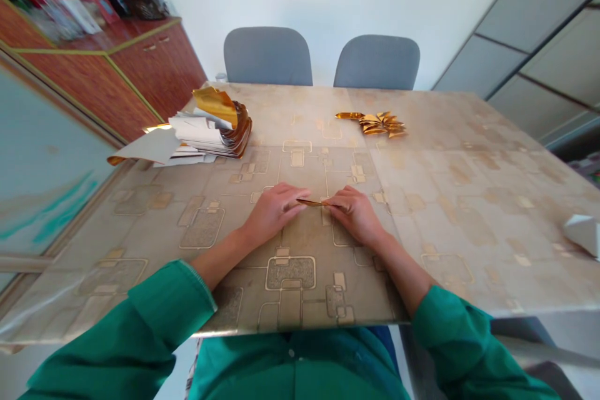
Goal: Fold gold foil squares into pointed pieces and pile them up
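My left hand (274, 214) and right hand (355, 215) rest on the table (462, 219), both narrowed, their fingertips pinching a thin gold strip (312, 202) between them in the middle of the table. Beyond my right hand lies a heap of folded gold pieces (372, 124); beyond my left, a stack of paper and gold foil (213, 131). A white folded piece (582, 233) sits at the table's right edge.
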A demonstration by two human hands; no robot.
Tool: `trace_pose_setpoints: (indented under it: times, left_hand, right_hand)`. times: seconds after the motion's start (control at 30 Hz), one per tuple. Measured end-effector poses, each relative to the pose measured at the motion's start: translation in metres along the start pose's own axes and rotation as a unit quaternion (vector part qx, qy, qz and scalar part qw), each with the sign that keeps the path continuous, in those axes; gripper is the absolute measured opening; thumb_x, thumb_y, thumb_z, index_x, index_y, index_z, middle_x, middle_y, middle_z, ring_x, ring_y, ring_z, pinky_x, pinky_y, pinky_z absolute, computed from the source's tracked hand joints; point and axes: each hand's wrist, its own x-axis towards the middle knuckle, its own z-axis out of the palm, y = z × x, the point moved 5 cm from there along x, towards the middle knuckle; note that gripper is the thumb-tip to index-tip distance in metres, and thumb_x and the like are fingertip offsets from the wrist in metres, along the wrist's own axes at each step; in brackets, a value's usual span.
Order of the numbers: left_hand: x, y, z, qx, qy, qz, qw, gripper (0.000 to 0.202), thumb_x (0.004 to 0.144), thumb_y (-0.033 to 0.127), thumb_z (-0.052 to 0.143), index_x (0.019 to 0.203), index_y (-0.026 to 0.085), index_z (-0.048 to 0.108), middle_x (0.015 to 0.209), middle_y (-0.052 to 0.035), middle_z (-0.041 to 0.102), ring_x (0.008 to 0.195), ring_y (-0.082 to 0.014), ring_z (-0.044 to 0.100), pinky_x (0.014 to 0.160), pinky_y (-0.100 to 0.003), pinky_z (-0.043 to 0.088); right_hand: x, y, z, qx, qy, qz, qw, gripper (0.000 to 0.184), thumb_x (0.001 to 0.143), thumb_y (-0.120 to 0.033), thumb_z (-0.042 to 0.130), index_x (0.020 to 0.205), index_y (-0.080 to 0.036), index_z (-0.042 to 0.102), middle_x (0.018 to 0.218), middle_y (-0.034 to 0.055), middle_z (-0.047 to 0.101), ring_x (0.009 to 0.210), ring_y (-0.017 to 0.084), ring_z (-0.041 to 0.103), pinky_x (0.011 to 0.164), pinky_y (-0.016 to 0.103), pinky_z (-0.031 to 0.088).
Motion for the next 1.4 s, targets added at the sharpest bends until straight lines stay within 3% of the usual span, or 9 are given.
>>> trace_pose_setpoints:
  times: [0.17,0.47,0.57,0.77,0.93,1.1,1.17,1.3,1.4]
  left_hand:
    - [0.001,0.002,0.000,-0.027,-0.010,0.000,1.000,0.019,0.095,0.028,0.059,0.092,0.021,0.076,0.089,-0.0042,0.075,0.082,-0.0172,0.069,0.075,-0.028,0.053]
    - [-0.003,-0.016,-0.006,-0.084,0.027,-0.095,0.992,0.013,0.089,0.024,0.063,0.089,0.023,0.076,0.083,-0.0023,0.076,0.073,-0.0161,0.069,0.070,-0.027,0.052]
    - [-0.005,-0.018,-0.007,-0.086,0.058,-0.115,0.988,0.013,0.086,0.022,0.063,0.088,0.021,0.076,0.082,-0.0026,0.075,0.071,-0.0160,0.068,0.068,-0.027,0.051]
    - [-0.003,-0.010,-0.005,-0.116,0.091,-0.125,0.981,0.012,0.086,0.022,0.062,0.087,0.020,0.074,0.086,-0.0032,0.074,0.079,-0.0159,0.068,0.073,-0.026,0.052]
    - [-0.010,-0.013,0.007,-0.274,0.135,-0.244,0.920,0.028,0.082,0.031,0.069,0.106,0.017,0.066,0.096,-0.0048,0.071,0.082,-0.0160,0.068,0.075,-0.028,0.056]
    - [-0.016,0.000,0.031,-0.407,0.093,-0.306,0.856,0.040,0.085,0.040,0.067,0.115,0.015,0.060,0.112,-0.0096,0.068,0.102,-0.0211,0.067,0.082,-0.033,0.059]
    - [-0.017,0.004,0.031,-0.390,0.100,-0.311,0.861,0.043,0.085,0.039,0.065,0.120,0.016,0.057,0.118,-0.0104,0.065,0.102,-0.0208,0.066,0.077,-0.031,0.060]
    - [-0.019,0.008,0.007,-0.232,0.226,-0.290,0.901,0.032,0.080,0.031,0.071,0.107,0.019,0.058,0.107,-0.0054,0.063,0.089,-0.0147,0.062,0.069,-0.024,0.054]
    - [-0.013,0.015,0.008,-0.215,0.176,-0.249,0.928,0.015,0.084,0.031,0.067,0.086,0.018,0.061,0.089,-0.0025,0.063,0.080,-0.0136,0.060,0.067,-0.023,0.051]
  right_hand:
    - [-0.001,-0.001,-0.003,0.024,-0.005,-0.004,1.000,0.017,0.092,-0.016,0.061,0.088,-0.023,0.076,0.070,0.0021,0.067,0.071,0.016,0.056,0.066,0.027,0.042]
    - [-0.003,0.001,-0.003,0.065,0.006,0.028,0.997,0.019,0.087,-0.011,0.065,0.093,-0.025,0.077,0.077,0.0014,0.073,0.072,0.015,0.062,0.068,0.027,0.046]
    - [-0.002,-0.002,-0.003,0.083,-0.006,0.041,0.996,0.018,0.088,-0.021,0.067,0.103,-0.025,0.076,0.085,0.0025,0.075,0.074,0.016,0.064,0.071,0.028,0.048]
    - [-0.002,-0.011,-0.001,0.087,-0.016,0.036,0.995,0.033,0.102,-0.034,0.043,0.117,-0.023,0.071,0.103,0.0056,0.075,0.086,0.018,0.066,0.080,0.032,0.048]
    - [-0.002,-0.012,0.006,0.094,0.015,0.048,0.994,0.032,0.101,-0.034,0.046,0.117,-0.021,0.070,0.095,0.0058,0.075,0.084,0.018,0.066,0.077,0.031,0.049]
    - [-0.001,-0.013,0.008,0.103,0.047,0.056,0.992,0.030,0.099,-0.030,0.049,0.119,-0.022,0.069,0.103,0.0071,0.075,0.088,0.019,0.067,0.080,0.033,0.051]
    - [-0.002,-0.014,0.009,0.107,0.050,0.056,0.991,0.030,0.098,-0.030,0.049,0.119,-0.022,0.068,0.105,0.0070,0.075,0.091,0.019,0.067,0.082,0.033,0.051]
    - [-0.003,-0.007,0.005,0.105,0.096,0.095,0.985,0.028,0.097,-0.030,0.051,0.116,-0.022,0.070,0.109,0.0082,0.074,0.098,0.021,0.068,0.087,0.034,0.051]
    - [-0.004,-0.003,0.004,0.104,0.115,0.112,0.982,0.028,0.096,-0.030,0.053,0.117,-0.019,0.069,0.109,0.0097,0.074,0.098,0.022,0.068,0.087,0.035,0.051]
